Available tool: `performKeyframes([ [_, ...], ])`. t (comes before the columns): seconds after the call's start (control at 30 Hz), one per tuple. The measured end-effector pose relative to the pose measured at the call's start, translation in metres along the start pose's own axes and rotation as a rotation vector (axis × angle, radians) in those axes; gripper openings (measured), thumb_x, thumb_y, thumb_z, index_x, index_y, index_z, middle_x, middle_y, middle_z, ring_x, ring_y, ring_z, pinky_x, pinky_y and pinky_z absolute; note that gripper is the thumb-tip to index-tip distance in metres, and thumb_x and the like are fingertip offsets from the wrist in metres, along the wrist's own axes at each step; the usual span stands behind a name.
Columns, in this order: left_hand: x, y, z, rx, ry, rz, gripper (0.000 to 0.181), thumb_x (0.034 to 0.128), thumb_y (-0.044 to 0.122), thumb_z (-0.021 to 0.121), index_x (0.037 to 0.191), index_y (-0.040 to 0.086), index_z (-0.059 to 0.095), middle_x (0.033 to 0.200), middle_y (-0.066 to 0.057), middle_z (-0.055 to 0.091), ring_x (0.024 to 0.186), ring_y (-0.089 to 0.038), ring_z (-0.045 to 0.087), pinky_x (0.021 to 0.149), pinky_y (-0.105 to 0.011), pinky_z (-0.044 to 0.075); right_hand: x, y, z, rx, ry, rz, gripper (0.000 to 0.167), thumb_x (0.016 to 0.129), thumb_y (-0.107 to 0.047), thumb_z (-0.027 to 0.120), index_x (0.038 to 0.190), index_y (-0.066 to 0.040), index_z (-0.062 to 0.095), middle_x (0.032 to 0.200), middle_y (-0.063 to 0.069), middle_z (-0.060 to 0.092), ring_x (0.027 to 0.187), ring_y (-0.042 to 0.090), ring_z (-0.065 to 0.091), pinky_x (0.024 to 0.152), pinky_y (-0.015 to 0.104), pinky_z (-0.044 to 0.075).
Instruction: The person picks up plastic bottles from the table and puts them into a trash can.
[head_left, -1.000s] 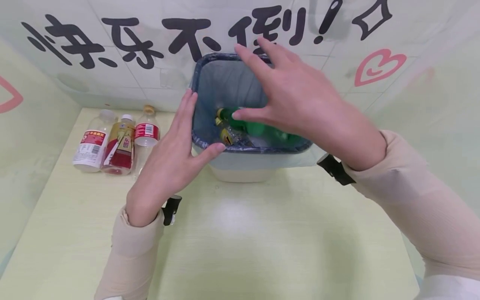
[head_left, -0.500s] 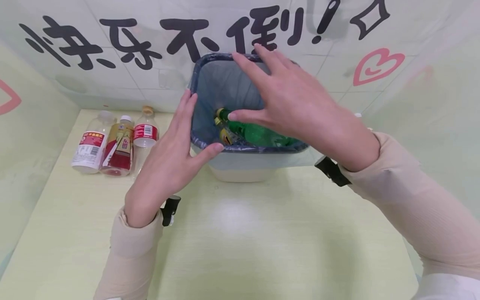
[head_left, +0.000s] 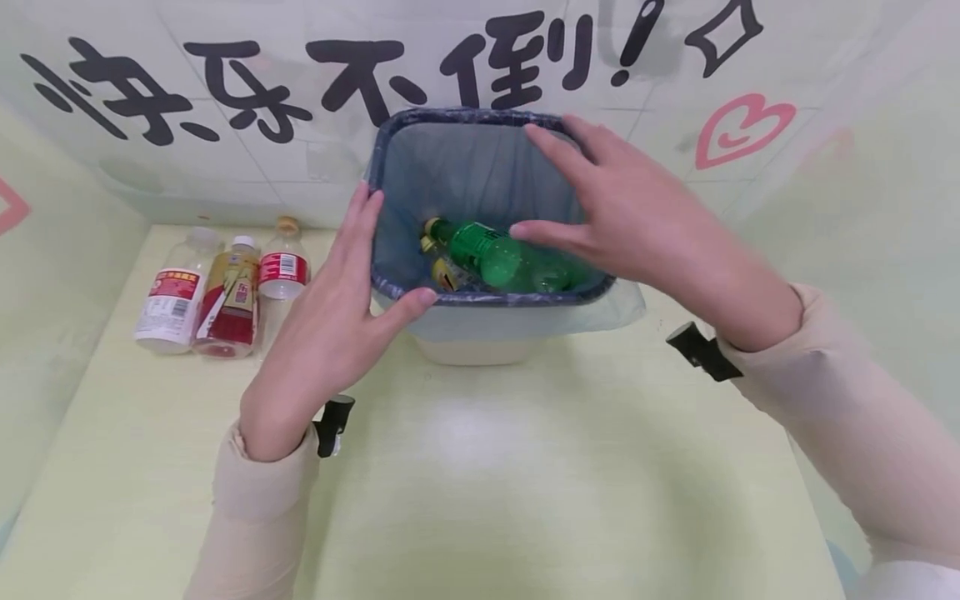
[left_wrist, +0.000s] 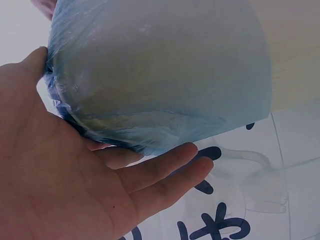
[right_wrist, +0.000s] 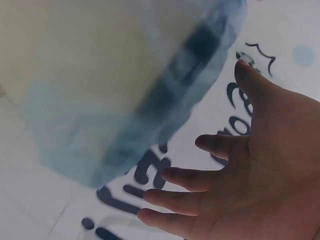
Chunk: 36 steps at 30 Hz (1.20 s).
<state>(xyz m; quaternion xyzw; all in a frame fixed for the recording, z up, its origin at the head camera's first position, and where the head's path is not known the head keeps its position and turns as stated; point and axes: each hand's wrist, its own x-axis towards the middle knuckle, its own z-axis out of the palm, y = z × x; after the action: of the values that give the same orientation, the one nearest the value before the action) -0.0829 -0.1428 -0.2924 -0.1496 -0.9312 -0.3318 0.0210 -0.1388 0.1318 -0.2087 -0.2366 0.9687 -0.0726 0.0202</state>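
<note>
A bin with a blue liner folded over its rim (head_left: 480,298) stands at the back of the table, with green and yellow-labelled bottles (head_left: 480,250) inside. The left hand (head_left: 318,333), fingers straight and thumb apart, rests at the bin's left side; the left wrist view shows it (left_wrist: 100,165) against the liner (left_wrist: 160,75). Over the bin's right part hangs the right hand (head_left: 637,196), fingers spread, holding nothing. In the right wrist view a gap separates that hand (right_wrist: 250,170) from the liner (right_wrist: 125,100).
Three bottles lie side by side left of the bin: one white-labelled (head_left: 171,300), one red and gold (head_left: 228,304), one red-labelled (head_left: 282,271). A wall sheet (head_left: 315,158) with black characters and pink hearts rises behind the table (head_left: 465,483).
The right hand has moved to the right over the bin, uncovering more of the green bottle. The left hand keeps its place at the bin's left side. The head view has shifted slightly.
</note>
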Motion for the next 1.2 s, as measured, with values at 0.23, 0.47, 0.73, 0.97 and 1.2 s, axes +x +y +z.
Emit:
performKeyframes([
  [0.23, 0.0, 0.0, 0.0, -0.003, -0.001, -0.013, 0.095, 0.0928, 0.058, 0.059, 0.16, 0.031, -0.003, 0.164, 0.017, -0.01, 0.149, -0.031, 0.021, 0.09, -0.063, 0.049, -0.014, 0.02, -0.001, 0.036, -0.024, 0.061, 0.09, 0.091, -0.063, 0.057, 0.161, -0.024, 0.016, 0.164, 0.019, 0.014, 0.147, 0.04, 0.023, 0.115, 0.056, 0.026],
  [0.47, 0.0, -0.001, 0.001, -0.002, 0.001, -0.016, 0.095, 0.0926, 0.058, 0.059, 0.16, 0.03, -0.002, 0.164, 0.016, -0.01, 0.149, -0.032, 0.021, 0.092, -0.064, 0.047, -0.018, 0.034, -0.002, 0.062, -0.073, 0.143, 0.091, 0.091, -0.067, 0.053, 0.161, -0.028, 0.009, 0.166, 0.015, 0.006, 0.148, 0.042, 0.018, 0.111, 0.065, 0.025],
  [0.73, 0.0, 0.0, 0.001, -0.008, 0.0, -0.012, 0.095, 0.0928, 0.058, 0.059, 0.16, 0.031, -0.002, 0.164, 0.016, -0.009, 0.15, -0.03, 0.019, 0.091, -0.064, 0.047, -0.036, 0.067, 0.0, 0.114, -0.102, 0.25, 0.09, 0.093, -0.065, 0.052, 0.161, -0.029, 0.006, 0.166, 0.016, 0.003, 0.147, 0.047, 0.016, 0.109, 0.071, 0.02],
  [0.97, 0.001, 0.001, 0.002, -0.005, 0.001, 0.001, 0.094, 0.0932, 0.059, 0.058, 0.16, 0.03, -0.002, 0.164, 0.016, -0.009, 0.151, -0.028, 0.017, 0.09, -0.062, 0.049, -0.065, 0.104, 0.004, 0.16, -0.118, 0.334, 0.088, 0.096, -0.062, 0.049, 0.161, -0.029, 0.001, 0.166, 0.017, 0.001, 0.144, 0.052, 0.015, 0.108, 0.072, 0.016],
  [1.2, 0.0, -0.001, 0.002, -0.017, 0.004, -0.006, 0.095, 0.0937, 0.054, 0.06, 0.16, 0.03, -0.002, 0.164, 0.016, -0.009, 0.151, -0.026, 0.014, 0.098, -0.065, 0.042, -0.083, 0.122, 0.007, 0.149, -0.162, 0.409, 0.088, 0.097, -0.062, 0.046, 0.161, -0.026, -0.004, 0.165, 0.02, -0.003, 0.142, 0.055, 0.015, 0.105, 0.075, 0.016],
])
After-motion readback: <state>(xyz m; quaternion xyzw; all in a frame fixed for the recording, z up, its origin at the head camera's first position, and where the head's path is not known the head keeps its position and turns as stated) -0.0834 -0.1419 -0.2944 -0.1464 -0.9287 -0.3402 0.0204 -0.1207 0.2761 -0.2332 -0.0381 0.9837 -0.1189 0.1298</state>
